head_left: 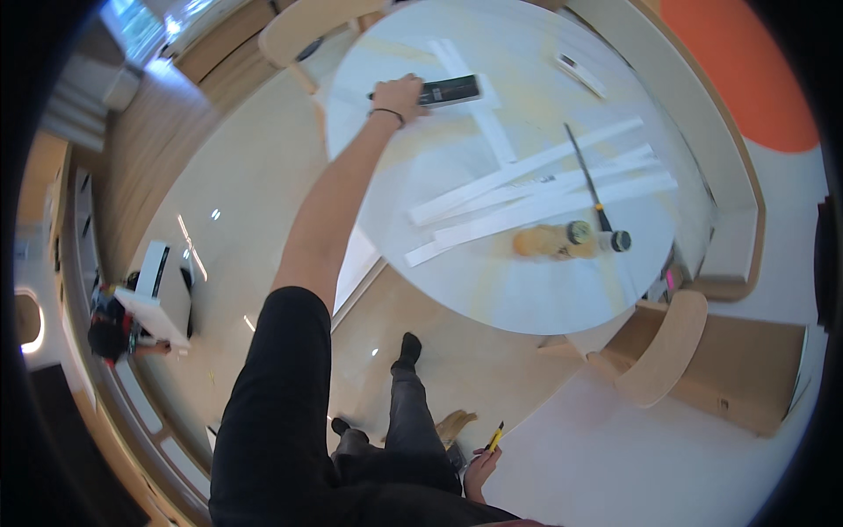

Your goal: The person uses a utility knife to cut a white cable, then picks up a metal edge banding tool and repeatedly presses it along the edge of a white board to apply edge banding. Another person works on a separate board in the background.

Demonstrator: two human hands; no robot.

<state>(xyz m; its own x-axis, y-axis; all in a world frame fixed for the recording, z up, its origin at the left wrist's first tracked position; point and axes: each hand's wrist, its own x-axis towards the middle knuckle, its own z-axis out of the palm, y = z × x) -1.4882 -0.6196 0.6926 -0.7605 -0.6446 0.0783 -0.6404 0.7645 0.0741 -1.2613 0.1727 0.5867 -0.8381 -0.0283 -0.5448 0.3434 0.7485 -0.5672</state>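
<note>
Room: glossy pale floor, orange wall patch [746,75] at 2 o'clock of the view, round white table [386,193] toward 12 to 1 o'clock. Clock positions below are the table's unless noted.

Left hand [399,95]: near 10 to 11 o'clock, back of hand up, over the left end of a flat dark box [452,90]. Contact evident; fingertips hidden, so how tightly it is closed cannot be told. The box lies across a white strip [496,136].

Right hand [479,472]: off the table, between 5 and 6 o'clock of the view. Fingers closed around a yellow cutter [496,436], dark tip pointing up in the view.

Also on table: more white strips [536,189] about the middle; long thin dark tool [581,162] with yellow-marked handle, 3 o'clock; two dark-capped bottles [549,240], 4 to 5 o'clock; small pale box [581,76], 1 o'clock. Co-worker [110,325] beside a white panelled object [162,303], near 9 o'clock of the view.
</note>
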